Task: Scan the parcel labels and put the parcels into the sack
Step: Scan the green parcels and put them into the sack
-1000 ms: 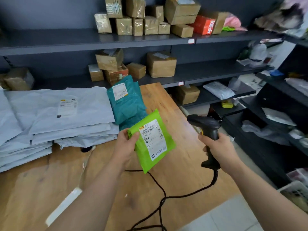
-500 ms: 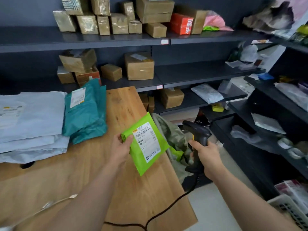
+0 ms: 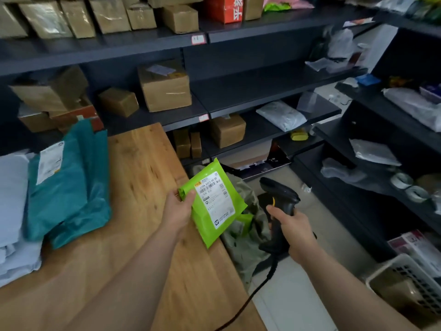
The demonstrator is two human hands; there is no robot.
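Note:
My left hand (image 3: 177,210) pinches a bright green parcel (image 3: 214,204) by its left corner, white label facing up, held over the right edge of the wooden table (image 3: 143,168). A black corded barcode scanner (image 3: 280,204) is gripped by its handle in my right hand (image 3: 292,229), just right of the parcel. Below them on the floor lies an olive-grey sack (image 3: 245,244), open, with another green parcel showing inside. Teal parcels (image 3: 69,187) and pale grey parcels (image 3: 12,199) are stacked on the table's left.
Dark shelving (image 3: 262,84) with brown cartons and plastic bags runs behind the table and along the right. A white plastic basket (image 3: 405,285) stands on the floor at lower right. The scanner's cable (image 3: 250,295) hangs down past the table edge.
The view has swung right and down, bringing the sack into sight. My left hand has carried the green parcel from above the table to its right edge, over the sack. The scanner has dropped lower.

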